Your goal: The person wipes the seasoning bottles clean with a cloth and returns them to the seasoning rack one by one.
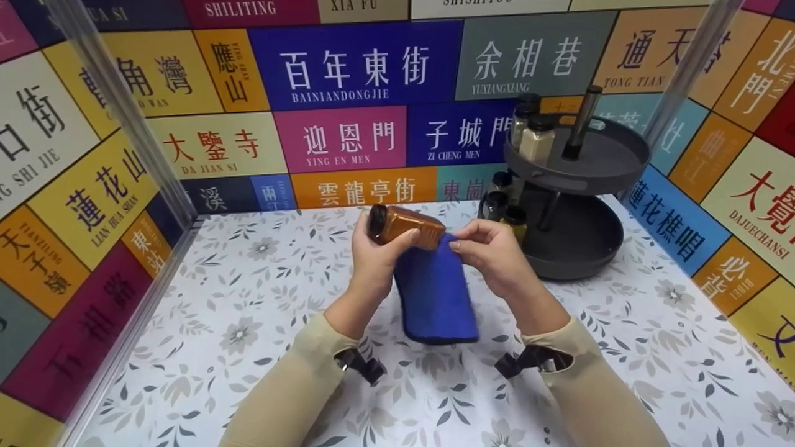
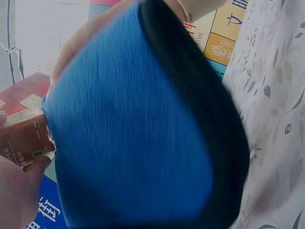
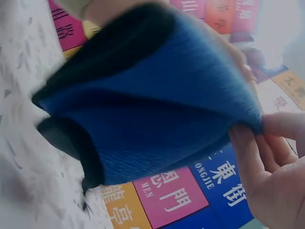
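My left hand (image 1: 376, 254) grips a clear spice jar (image 1: 407, 226) full of orange-brown powder. The jar lies tilted on its side, its black cap pointing left. A blue cloth (image 1: 438, 298) with a dark edge hangs down from the jar's base. My right hand (image 1: 497, 251) pinches the cloth's upper corner between thumb and fingers, right beside the jar's bottom. In the left wrist view the cloth (image 2: 128, 124) covers most of the picture, with the labelled jar (image 2: 28, 138) at its left. The right wrist view shows the cloth (image 3: 157, 105) folded and drooping from the pinching fingers (image 3: 248, 148).
A dark two-tier round rack (image 1: 577, 248) stands at the back right. Its upper tier carries jars, one a pale-filled jar (image 1: 537, 139); several black-capped jars stand on the lower one. Sign-patterned panels (image 1: 354, 68) enclose the flower-printed table (image 1: 248, 372) at the back and sides.
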`<state>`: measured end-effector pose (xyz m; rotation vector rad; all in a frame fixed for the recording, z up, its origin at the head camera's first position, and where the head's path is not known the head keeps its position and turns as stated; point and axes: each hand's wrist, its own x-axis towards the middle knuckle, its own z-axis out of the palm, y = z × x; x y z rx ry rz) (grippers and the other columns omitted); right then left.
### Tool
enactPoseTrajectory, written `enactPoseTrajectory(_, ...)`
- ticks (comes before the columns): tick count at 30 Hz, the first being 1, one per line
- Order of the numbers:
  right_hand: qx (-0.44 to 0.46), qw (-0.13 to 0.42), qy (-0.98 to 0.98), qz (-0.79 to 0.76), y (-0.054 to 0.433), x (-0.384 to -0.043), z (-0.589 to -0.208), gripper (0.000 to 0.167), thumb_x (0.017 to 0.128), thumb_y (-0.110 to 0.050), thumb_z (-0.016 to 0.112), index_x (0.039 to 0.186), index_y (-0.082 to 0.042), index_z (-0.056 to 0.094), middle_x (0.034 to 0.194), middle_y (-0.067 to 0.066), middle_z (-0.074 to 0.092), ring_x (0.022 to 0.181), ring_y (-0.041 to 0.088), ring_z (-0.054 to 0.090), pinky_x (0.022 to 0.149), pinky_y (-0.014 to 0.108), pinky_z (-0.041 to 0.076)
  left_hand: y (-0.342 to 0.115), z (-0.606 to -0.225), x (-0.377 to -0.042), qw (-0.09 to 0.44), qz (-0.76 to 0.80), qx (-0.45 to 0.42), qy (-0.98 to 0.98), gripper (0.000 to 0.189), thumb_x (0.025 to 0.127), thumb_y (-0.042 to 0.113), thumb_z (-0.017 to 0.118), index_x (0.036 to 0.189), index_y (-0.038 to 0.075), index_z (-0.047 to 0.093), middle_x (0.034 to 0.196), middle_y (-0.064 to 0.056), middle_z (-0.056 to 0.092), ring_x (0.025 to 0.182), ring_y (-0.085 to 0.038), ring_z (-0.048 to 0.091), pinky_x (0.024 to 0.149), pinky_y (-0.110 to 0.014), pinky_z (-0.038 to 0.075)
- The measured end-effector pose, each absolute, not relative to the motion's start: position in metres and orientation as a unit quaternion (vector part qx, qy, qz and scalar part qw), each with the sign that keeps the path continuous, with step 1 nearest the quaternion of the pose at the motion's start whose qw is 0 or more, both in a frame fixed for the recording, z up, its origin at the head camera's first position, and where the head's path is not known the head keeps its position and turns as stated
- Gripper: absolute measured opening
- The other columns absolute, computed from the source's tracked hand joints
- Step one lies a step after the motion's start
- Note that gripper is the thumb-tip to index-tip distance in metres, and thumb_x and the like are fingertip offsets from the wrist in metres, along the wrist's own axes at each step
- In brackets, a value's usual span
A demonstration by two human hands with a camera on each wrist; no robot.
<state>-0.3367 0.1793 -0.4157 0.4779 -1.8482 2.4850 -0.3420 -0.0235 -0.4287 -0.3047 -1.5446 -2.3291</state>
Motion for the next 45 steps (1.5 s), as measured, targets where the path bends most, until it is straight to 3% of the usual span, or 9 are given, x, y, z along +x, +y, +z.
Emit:
enactPoseTrajectory(8, 0.117, 0.084, -0.559, 0.816, 0.17, -0.334, -0.418, 0.027, 0.092, 0.017, 0.066, 0.086, -0.009, 0.073, 0.085, 0.006, 0.072, 0.076, 0.012, 0.07, 0.069, 0.023, 0.059, -0.022, -0.428, -0.336, 0.137, -0.815, -0.141, -0.545, 0.055, 0.08, -0.004, 0.084, 0.125, 0.0, 0.053, 0.119, -0.014, 0.066, 0.109, -0.024, 0.068, 0.094, -0.033, 0.061)
enactPoseTrajectory(13, 0.153, 0.046, -0.607, 0.779, 0.171, -0.335, -0.423, 0.028, 0.091, 0.017, 0.067, 0.086, -0.01, 0.074, 0.085, 0.002, 0.077, 0.08, 0.013, 0.075, 0.075, 0.027, 0.064, -0.024, -0.427, -0.338, 0.146, -0.811, -0.129, -0.552, 0.055, 0.08, -0.001, 0.085, 0.125, 0.001, 0.055, 0.12, -0.014, 0.067, 0.109, -0.023, 0.068, 0.095, -0.032, 0.06)
enactPoseTrajectory(18, 0.164, -0.002, -0.585, 0.794, 0.177, -0.336, -0.418, 0.032, 0.092, 0.017, 0.062, 0.083, -0.012, 0.073, 0.081, 0.0, 0.073, 0.074, 0.01, 0.07, 0.071, 0.024, 0.06, -0.028, -0.426, -0.339, 0.157, -0.813, -0.127, -0.546, 0.054, 0.077, -0.003, 0.085, 0.123, 0.0, 0.056, 0.118, -0.014, 0.067, 0.106, -0.023, 0.068, 0.094, -0.032, 0.06)
enactPoseTrajectory(22, 0.134, 0.03, -0.547, 0.826, 0.175, -0.334, -0.415, 0.034, 0.093, 0.017, 0.059, 0.083, -0.012, 0.072, 0.081, 0.002, 0.069, 0.072, 0.01, 0.066, 0.066, 0.022, 0.056, -0.028, -0.425, -0.337, 0.154, -0.808, -0.144, -0.55, 0.055, 0.076, -0.005, 0.086, 0.122, 0.0, 0.055, 0.118, -0.015, 0.067, 0.108, -0.024, 0.068, 0.096, -0.034, 0.061)
enactPoseTrajectory(27, 0.129, 0.098, -0.573, 0.804, 0.168, -0.333, -0.418, 0.02, 0.093, 0.015, 0.068, 0.089, -0.004, 0.073, 0.086, 0.007, 0.073, 0.077, 0.014, 0.071, 0.071, 0.025, 0.061, -0.026, -0.423, -0.333, 0.141, -0.79, -0.175, -0.571, 0.056, 0.079, -0.004, 0.087, 0.122, 0.0, 0.051, 0.124, -0.018, 0.066, 0.118, -0.027, 0.069, 0.102, -0.04, 0.06)
enactPoseTrajectory(31, 0.159, 0.072, -0.608, 0.775, 0.169, -0.334, -0.421, 0.023, 0.091, 0.016, 0.068, 0.088, -0.005, 0.073, 0.086, 0.004, 0.077, 0.081, 0.013, 0.075, 0.075, 0.028, 0.064, -0.028, -0.423, -0.334, 0.152, -0.789, -0.169, -0.572, 0.056, 0.08, -0.003, 0.087, 0.124, 0.0, 0.052, 0.125, -0.018, 0.066, 0.118, -0.027, 0.069, 0.103, -0.039, 0.06)
enactPoseTrajectory(37, 0.173, 0.016, -0.586, 0.791, 0.177, -0.334, -0.415, 0.033, 0.091, 0.018, 0.061, 0.083, -0.012, 0.073, 0.08, -0.001, 0.074, 0.073, 0.008, 0.07, 0.069, 0.022, 0.06, -0.03, -0.423, -0.337, 0.168, -0.794, -0.166, -0.56, 0.057, 0.075, -0.004, 0.087, 0.122, 0.0, 0.055, 0.121, -0.016, 0.067, 0.112, -0.024, 0.069, 0.098, -0.035, 0.06)
enactPoseTrajectory(45, 0.145, 0.094, -0.554, 0.814, 0.17, -0.331, -0.413, 0.029, 0.092, 0.018, 0.064, 0.085, -0.009, 0.074, 0.084, 0.004, 0.072, 0.076, 0.012, 0.07, 0.069, 0.022, 0.059, -0.027, -0.424, -0.332, 0.16, -0.789, -0.2, -0.558, 0.055, 0.078, -0.005, 0.086, 0.121, -0.001, 0.052, 0.12, -0.016, 0.066, 0.114, -0.025, 0.069, 0.1, -0.038, 0.061)
